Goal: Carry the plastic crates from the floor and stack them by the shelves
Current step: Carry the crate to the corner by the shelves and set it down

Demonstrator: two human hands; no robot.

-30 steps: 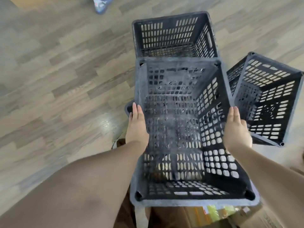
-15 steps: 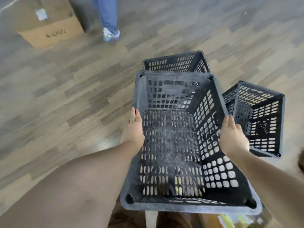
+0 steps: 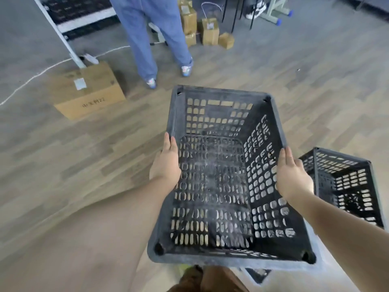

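I hold a black perforated plastic crate (image 3: 212, 186) off the floor in front of me, its open top facing up. My left hand (image 3: 166, 165) grips its left rim and my right hand (image 3: 291, 175) grips its right rim. A second black crate (image 3: 347, 184) stands tilted on the floor at the right, partly cut off by the frame edge. A shelf unit's white upright (image 3: 63, 36) rises at the upper left.
A person in blue trousers (image 3: 151, 34) stands ahead on the wooden floor. A large cardboard box (image 3: 90, 89) lies left of them by the shelf upright. Several small boxes (image 3: 202, 28) and table legs stand at the back. A white cable (image 3: 31, 79) runs across the floor.
The crate has risen and my view has tilted up. The crate that sat behind it is now hidden, and the standing person, shelf and boxes have come into view.
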